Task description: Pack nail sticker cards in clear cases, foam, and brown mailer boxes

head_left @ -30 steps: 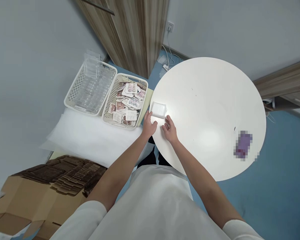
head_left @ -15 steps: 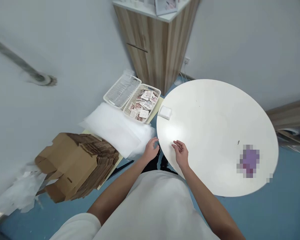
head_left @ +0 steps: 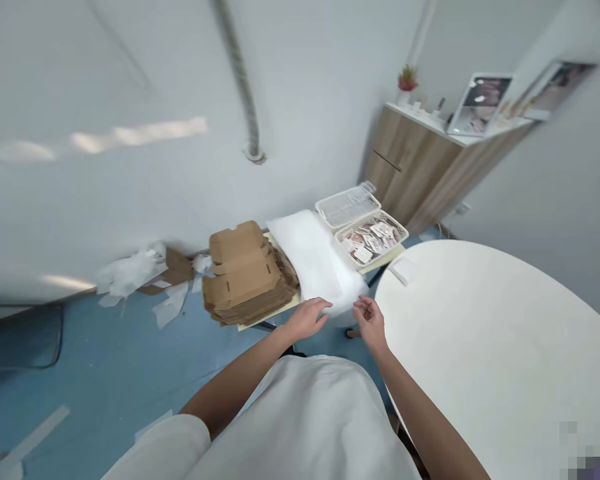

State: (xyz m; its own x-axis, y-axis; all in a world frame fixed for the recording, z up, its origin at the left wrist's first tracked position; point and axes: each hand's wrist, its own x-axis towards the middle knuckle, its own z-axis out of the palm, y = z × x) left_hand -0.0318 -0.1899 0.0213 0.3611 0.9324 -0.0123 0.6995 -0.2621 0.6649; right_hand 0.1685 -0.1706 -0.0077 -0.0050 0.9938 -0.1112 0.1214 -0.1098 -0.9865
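My left hand [head_left: 307, 319] is open, fingers apart with nothing in them, just in front of the near edge of a pile of white foam sheets [head_left: 314, 260]. To its left lies a stack of flattened brown cardboard boxes [head_left: 245, 280]. My right hand [head_left: 371, 323] hovers between the sheets and the round white table [head_left: 475, 333], its fingers loosely curled but apart and holding nothing. Beyond the sheets stand a basket of small printed cards [head_left: 371, 238] and a basket of clear plastic packs [head_left: 347, 205]. A small white square stack [head_left: 403, 269] rests at the table's left edge.
A wood-grain cabinet [head_left: 420, 163] stands in the far corner, bearing a picture frame [head_left: 481, 105] and a potted plant [head_left: 407, 81]. Crumpled white wrapping [head_left: 133, 272] lies on the floor by the wall. A pixelated purple patch shows at the lower right corner.
My view has swung left, so the boxes and foam sheets are now ahead and the table sits further right. Both hands have moved from the table's edge towards the foam sheets.
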